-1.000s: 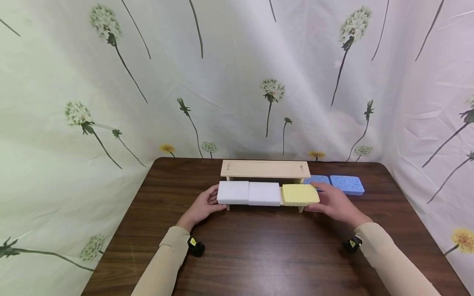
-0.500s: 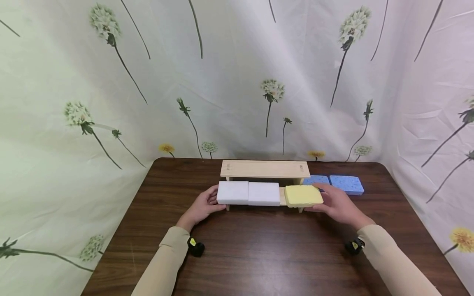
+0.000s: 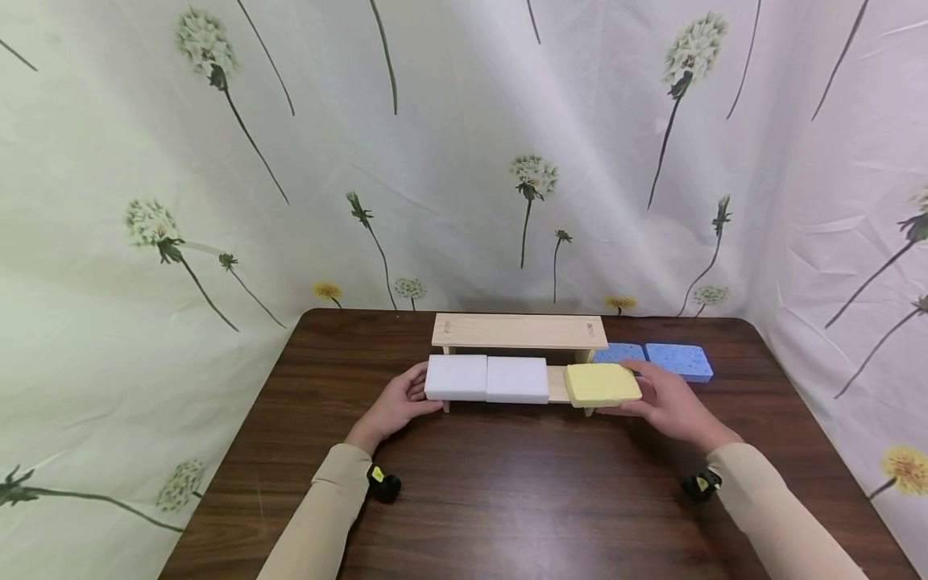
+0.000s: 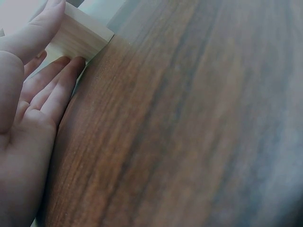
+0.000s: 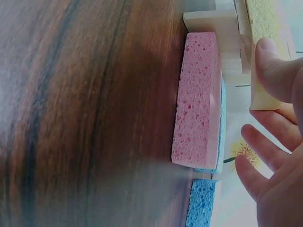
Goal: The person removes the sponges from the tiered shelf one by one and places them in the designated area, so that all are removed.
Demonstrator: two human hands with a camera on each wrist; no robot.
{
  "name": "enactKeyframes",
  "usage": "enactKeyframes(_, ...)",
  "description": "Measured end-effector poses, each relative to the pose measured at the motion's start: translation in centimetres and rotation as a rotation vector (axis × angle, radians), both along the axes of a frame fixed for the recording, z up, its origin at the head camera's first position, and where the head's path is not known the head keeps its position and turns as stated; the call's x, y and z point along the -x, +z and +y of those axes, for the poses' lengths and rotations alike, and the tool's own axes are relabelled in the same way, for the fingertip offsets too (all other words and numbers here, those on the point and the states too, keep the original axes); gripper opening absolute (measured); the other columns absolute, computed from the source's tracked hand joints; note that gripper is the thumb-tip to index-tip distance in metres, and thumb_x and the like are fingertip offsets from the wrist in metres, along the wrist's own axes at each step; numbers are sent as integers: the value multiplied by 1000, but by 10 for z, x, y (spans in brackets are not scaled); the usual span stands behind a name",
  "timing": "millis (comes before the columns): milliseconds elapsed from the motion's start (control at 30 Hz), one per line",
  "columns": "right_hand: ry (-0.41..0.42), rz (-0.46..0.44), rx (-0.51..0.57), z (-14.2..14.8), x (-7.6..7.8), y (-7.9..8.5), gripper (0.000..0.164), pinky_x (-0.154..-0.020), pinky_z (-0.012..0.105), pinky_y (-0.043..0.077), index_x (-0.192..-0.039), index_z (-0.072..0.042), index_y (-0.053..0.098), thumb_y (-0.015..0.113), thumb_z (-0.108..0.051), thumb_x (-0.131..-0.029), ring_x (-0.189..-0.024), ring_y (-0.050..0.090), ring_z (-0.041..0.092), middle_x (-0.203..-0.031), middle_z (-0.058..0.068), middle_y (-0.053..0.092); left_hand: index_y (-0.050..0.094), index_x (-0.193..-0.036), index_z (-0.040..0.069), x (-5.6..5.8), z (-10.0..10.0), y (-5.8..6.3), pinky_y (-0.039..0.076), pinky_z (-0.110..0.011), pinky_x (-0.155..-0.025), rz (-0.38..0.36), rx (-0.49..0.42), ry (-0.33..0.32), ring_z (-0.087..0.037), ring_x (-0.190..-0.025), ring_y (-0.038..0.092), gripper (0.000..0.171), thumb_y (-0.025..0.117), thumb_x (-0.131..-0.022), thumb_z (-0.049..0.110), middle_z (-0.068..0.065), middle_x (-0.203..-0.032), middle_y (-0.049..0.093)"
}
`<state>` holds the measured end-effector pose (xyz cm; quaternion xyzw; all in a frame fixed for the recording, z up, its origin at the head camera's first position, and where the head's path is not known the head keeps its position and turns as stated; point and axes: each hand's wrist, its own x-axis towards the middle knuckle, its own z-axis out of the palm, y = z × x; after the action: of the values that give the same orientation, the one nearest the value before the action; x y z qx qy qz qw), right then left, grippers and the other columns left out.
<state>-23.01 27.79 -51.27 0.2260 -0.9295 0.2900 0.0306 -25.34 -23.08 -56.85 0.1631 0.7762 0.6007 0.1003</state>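
Observation:
My right hand pinches a yellow sponge by its right edge, thumb at the front in the right wrist view. The sponge overhangs the right end of the low front step of a pale wooden stand. Two white sponge blocks lie side by side on that step, with bare wood between them and the yellow sponge. At the step's left end, my left hand holds the wood, its fingers against the end support in the left wrist view. Its contact with the white block is unclear.
Behind the step stands a higher wooden shelf. Two blue sponges lie on the brown table at the right rear. A pink sponge beside the stand shows only in the right wrist view. A flowered curtain backs the table.
The right hand has moved right with the yellow sponge, widening the strip of bare wood beside the white blocks. The left hand and the stand have stayed put.

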Motion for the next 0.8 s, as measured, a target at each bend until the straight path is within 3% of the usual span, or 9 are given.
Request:
enactKeyframes(367,-35,8,-17,10,-4,0,69,-107,68,46,-149,0,53,85,-18,-91,-131,57,45,-144,23,61,35,-161,0,-1,1,1,51,-34,-110,-12,4,7,-37,-140,54,85,83,-91,6,-25,-155,50)
enactKeyframes(800,-75,-59,-34,25,-8,1,70,-113,69,40,-151,1,49,83,-20,-93,-140,48,48,-152,25,53,34,-161,-1,0,1,0,52,-30,-109,-5,-10,-6,-38,-140,54,85,82,-91,5,-26,-155,50)
